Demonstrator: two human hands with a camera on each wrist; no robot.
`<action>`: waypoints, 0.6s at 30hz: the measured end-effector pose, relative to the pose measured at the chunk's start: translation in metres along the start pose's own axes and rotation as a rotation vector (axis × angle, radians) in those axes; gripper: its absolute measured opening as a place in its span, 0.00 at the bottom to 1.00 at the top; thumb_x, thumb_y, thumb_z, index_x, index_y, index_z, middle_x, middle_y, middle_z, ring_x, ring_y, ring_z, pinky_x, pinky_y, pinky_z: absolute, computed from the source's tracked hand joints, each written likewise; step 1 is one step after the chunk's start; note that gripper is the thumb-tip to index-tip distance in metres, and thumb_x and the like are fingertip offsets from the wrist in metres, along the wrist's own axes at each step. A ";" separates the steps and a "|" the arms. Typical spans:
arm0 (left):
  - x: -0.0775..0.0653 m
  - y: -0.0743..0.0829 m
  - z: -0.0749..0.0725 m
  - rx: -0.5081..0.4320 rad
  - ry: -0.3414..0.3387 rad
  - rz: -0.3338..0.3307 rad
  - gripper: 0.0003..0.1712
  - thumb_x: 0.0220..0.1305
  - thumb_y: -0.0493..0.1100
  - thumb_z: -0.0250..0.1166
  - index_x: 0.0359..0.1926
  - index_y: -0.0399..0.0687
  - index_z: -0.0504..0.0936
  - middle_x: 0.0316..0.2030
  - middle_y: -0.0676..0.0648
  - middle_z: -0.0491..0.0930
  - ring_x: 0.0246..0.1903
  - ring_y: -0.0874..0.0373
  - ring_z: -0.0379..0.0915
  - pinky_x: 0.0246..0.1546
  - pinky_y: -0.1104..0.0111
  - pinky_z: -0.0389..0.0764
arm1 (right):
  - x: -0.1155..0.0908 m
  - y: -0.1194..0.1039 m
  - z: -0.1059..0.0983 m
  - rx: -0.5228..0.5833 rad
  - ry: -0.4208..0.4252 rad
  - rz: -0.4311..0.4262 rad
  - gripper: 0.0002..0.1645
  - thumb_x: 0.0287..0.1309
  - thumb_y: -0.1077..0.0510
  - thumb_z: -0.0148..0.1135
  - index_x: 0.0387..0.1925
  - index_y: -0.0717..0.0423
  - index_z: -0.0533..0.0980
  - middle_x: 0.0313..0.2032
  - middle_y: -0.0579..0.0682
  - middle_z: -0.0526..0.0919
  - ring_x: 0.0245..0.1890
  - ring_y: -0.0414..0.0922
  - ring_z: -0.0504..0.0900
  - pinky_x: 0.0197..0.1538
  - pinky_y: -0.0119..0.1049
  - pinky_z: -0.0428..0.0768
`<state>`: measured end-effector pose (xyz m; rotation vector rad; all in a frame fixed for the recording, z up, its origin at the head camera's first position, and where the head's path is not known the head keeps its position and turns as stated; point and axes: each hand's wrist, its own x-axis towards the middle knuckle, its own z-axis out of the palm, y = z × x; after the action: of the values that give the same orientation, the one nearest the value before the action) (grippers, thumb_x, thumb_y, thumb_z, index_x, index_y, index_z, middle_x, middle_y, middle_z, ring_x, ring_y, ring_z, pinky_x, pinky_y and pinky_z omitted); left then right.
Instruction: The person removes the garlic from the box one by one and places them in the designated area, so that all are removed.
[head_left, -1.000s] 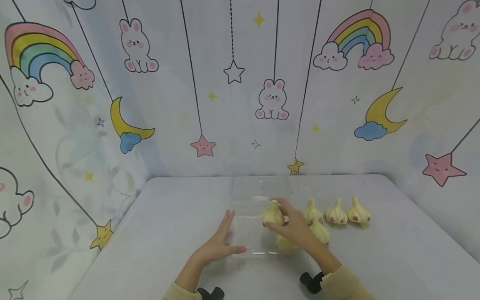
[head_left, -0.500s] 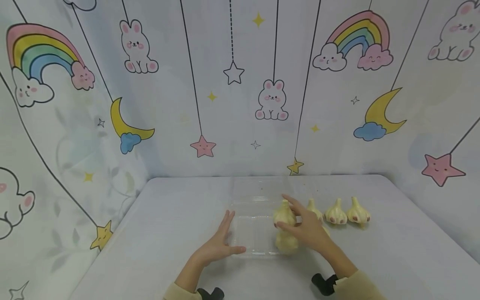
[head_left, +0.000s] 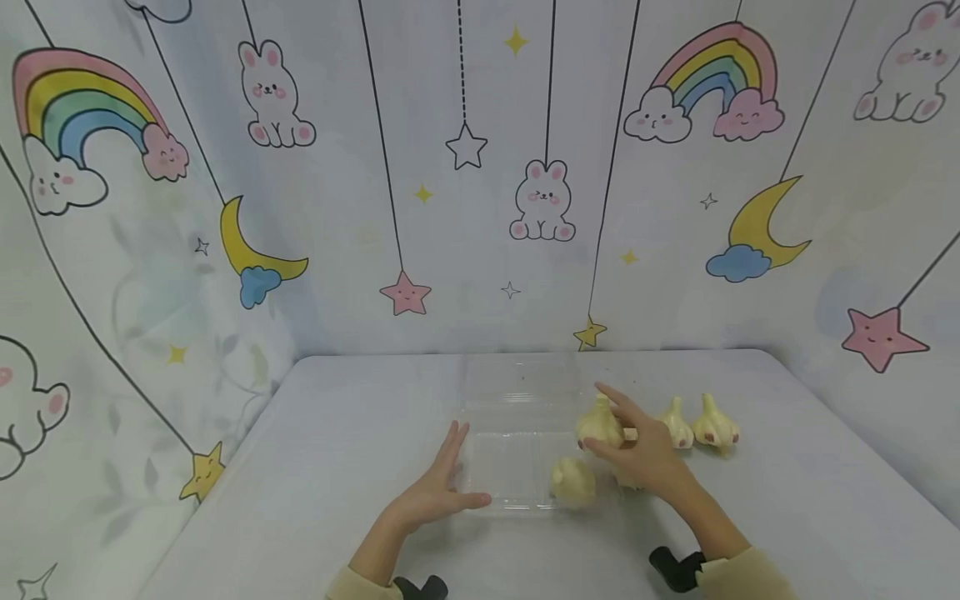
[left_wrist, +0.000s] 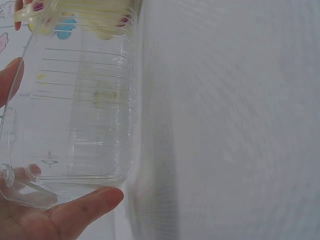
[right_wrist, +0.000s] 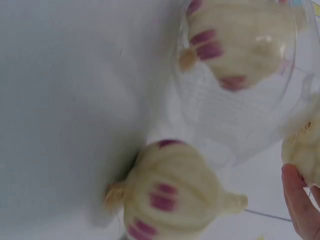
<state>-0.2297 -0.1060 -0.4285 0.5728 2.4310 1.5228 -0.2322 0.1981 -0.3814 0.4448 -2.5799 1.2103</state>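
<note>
My right hand (head_left: 651,450) pinches a garlic bulb (head_left: 598,423) between thumb and fingers, stem upward, just beyond the right side of a clear plastic box (head_left: 506,471). The same bulb shows at the right edge of the right wrist view. One garlic bulb (head_left: 573,482) sits in the box's front right corner. Outside the box lies another garlic bulb (right_wrist: 170,195), mostly hidden by my right hand in the head view. My left hand (head_left: 433,496) rests spread against the box's left side, its thumb (left_wrist: 92,207) straight along the near wall.
Two garlic bulbs (head_left: 716,425) stand side by side to the right on the white table (head_left: 360,417). The box's clear lid (head_left: 521,379) lies open toward the back. A patterned cloth (head_left: 337,208) hangs behind and at the sides.
My right hand has moved right with the garlic bulb, from over the box to past its right side. My left hand and the box have stayed put.
</note>
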 end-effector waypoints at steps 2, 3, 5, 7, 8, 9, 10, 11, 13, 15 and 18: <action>0.000 0.000 0.000 -0.001 0.000 0.001 0.59 0.51 0.45 0.69 0.71 0.44 0.36 0.69 0.34 0.26 0.62 0.28 0.44 0.54 0.40 0.61 | 0.000 0.002 -0.005 -0.022 0.009 0.002 0.43 0.47 0.50 0.69 0.65 0.44 0.61 0.52 0.70 0.72 0.50 0.60 0.74 0.36 0.37 0.80; -0.001 0.000 0.000 -0.003 0.000 0.000 0.59 0.51 0.45 0.69 0.71 0.44 0.36 0.69 0.34 0.26 0.62 0.28 0.44 0.54 0.40 0.60 | -0.001 0.003 -0.008 -0.031 0.012 0.003 0.43 0.47 0.50 0.69 0.65 0.44 0.61 0.52 0.70 0.72 0.50 0.60 0.74 0.36 0.38 0.80; -0.001 0.001 0.000 -0.008 0.000 0.001 0.59 0.51 0.45 0.69 0.71 0.44 0.36 0.69 0.34 0.26 0.62 0.28 0.44 0.54 0.39 0.60 | -0.002 0.007 -0.012 -0.043 0.014 0.012 0.43 0.47 0.48 0.69 0.65 0.43 0.61 0.52 0.69 0.72 0.50 0.60 0.74 0.36 0.39 0.80; -0.001 0.001 0.000 -0.008 -0.001 0.001 0.59 0.51 0.45 0.69 0.71 0.44 0.36 0.69 0.34 0.26 0.62 0.28 0.44 0.54 0.39 0.60 | -0.003 0.010 -0.017 -0.048 0.015 0.014 0.43 0.47 0.48 0.69 0.65 0.44 0.61 0.53 0.70 0.72 0.50 0.62 0.74 0.37 0.40 0.80; -0.001 0.001 0.000 -0.005 -0.001 0.000 0.59 0.51 0.45 0.69 0.71 0.44 0.36 0.69 0.34 0.26 0.62 0.28 0.44 0.54 0.39 0.59 | -0.004 0.012 -0.019 -0.048 0.015 0.016 0.43 0.48 0.48 0.69 0.65 0.45 0.61 0.53 0.70 0.71 0.50 0.63 0.73 0.37 0.41 0.80; 0.000 0.000 0.000 -0.001 0.000 -0.002 0.59 0.51 0.45 0.69 0.71 0.44 0.36 0.69 0.34 0.26 0.63 0.28 0.43 0.54 0.39 0.59 | -0.004 0.014 -0.020 -0.055 0.017 0.015 0.43 0.48 0.48 0.68 0.65 0.45 0.61 0.53 0.70 0.71 0.50 0.63 0.73 0.37 0.42 0.80; 0.000 0.000 0.000 0.004 0.002 -0.003 0.59 0.51 0.45 0.69 0.71 0.44 0.36 0.69 0.34 0.26 0.63 0.29 0.43 0.54 0.39 0.58 | -0.005 0.016 -0.022 -0.055 0.016 0.020 0.43 0.49 0.48 0.68 0.65 0.45 0.61 0.53 0.71 0.71 0.51 0.64 0.72 0.38 0.44 0.80; 0.000 0.000 0.000 0.008 0.002 -0.004 0.59 0.51 0.45 0.69 0.71 0.44 0.36 0.69 0.34 0.26 0.63 0.29 0.42 0.55 0.39 0.58 | -0.006 0.018 -0.024 -0.056 0.015 0.024 0.43 0.49 0.49 0.68 0.65 0.46 0.60 0.53 0.71 0.70 0.51 0.65 0.72 0.38 0.45 0.80; 0.000 0.000 0.000 0.012 0.002 -0.006 0.59 0.51 0.46 0.69 0.71 0.44 0.36 0.69 0.34 0.26 0.63 0.29 0.42 0.55 0.38 0.58 | -0.008 0.020 -0.027 -0.063 0.009 0.039 0.42 0.50 0.48 0.67 0.66 0.46 0.59 0.54 0.72 0.69 0.52 0.66 0.71 0.40 0.49 0.79; 0.000 0.000 0.000 0.011 -0.001 -0.007 0.59 0.51 0.46 0.69 0.71 0.44 0.36 0.69 0.34 0.26 0.63 0.29 0.42 0.55 0.38 0.57 | -0.010 0.022 -0.031 -0.075 0.005 0.056 0.42 0.51 0.47 0.66 0.66 0.46 0.59 0.54 0.72 0.68 0.52 0.67 0.70 0.42 0.51 0.78; 0.000 -0.001 0.000 0.013 0.000 -0.010 0.59 0.51 0.46 0.69 0.71 0.45 0.36 0.69 0.35 0.26 0.64 0.30 0.39 0.55 0.38 0.55 | -0.012 0.025 -0.036 -0.087 0.003 0.072 0.41 0.52 0.47 0.65 0.65 0.48 0.59 0.54 0.74 0.68 0.52 0.69 0.69 0.42 0.52 0.78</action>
<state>-0.2297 -0.1061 -0.4290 0.5620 2.4419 1.5034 -0.2270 0.2438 -0.3810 0.3348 -2.6548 1.1145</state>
